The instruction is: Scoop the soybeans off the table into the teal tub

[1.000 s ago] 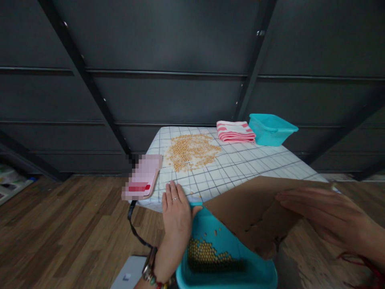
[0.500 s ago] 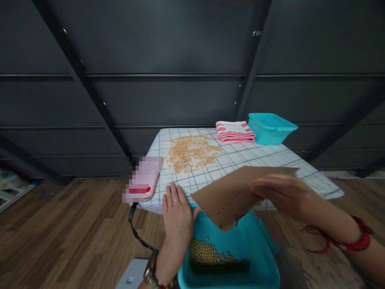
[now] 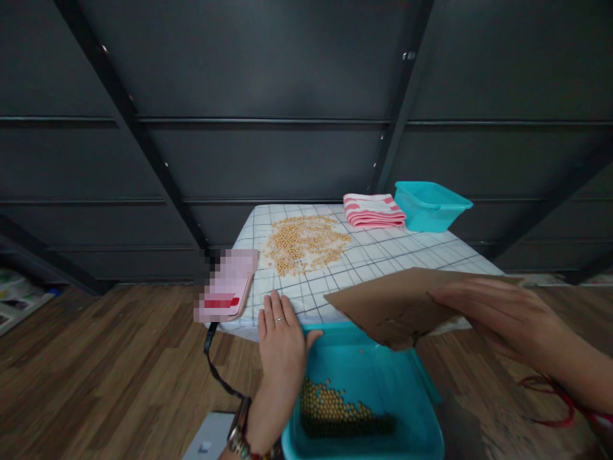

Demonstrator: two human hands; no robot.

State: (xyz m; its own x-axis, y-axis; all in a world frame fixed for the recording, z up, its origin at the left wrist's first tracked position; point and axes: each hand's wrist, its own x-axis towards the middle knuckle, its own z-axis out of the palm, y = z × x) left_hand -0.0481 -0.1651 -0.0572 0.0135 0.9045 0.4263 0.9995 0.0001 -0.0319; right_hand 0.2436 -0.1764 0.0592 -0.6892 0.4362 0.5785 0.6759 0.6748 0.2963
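Note:
My left hand (image 3: 282, 351) lies flat at the table's front edge, fingers stretched on the cloth. Its thumb reaches to the rim of a teal plastic bin (image 3: 421, 396) just below the edge. Yellowish beans, probably soybeans (image 3: 330, 402), are gathered in the bin's lower left part. In my right hand (image 3: 507, 313) is a bent piece of brown cardboard (image 3: 393, 300), tilted above the bin's far right rim and the cloth. The fingers press on its upper side; the thumb is hidden. More soybeans (image 3: 301, 239) are spread on the checked tablecloth (image 3: 373, 259) farther back.
A pink phone (image 3: 227, 284), partly pixelated, with a black strap, lies at the table's left edge. At the back right are a folded pink-and-white towel (image 3: 373, 211) and a second teal bin (image 3: 433, 207). Dark panels (image 3: 268, 160) rise behind the table.
My right hand has moved right with the cardboard, away from over the bin's middle, showing more of the bin's far rim. My left hand has stayed in place.

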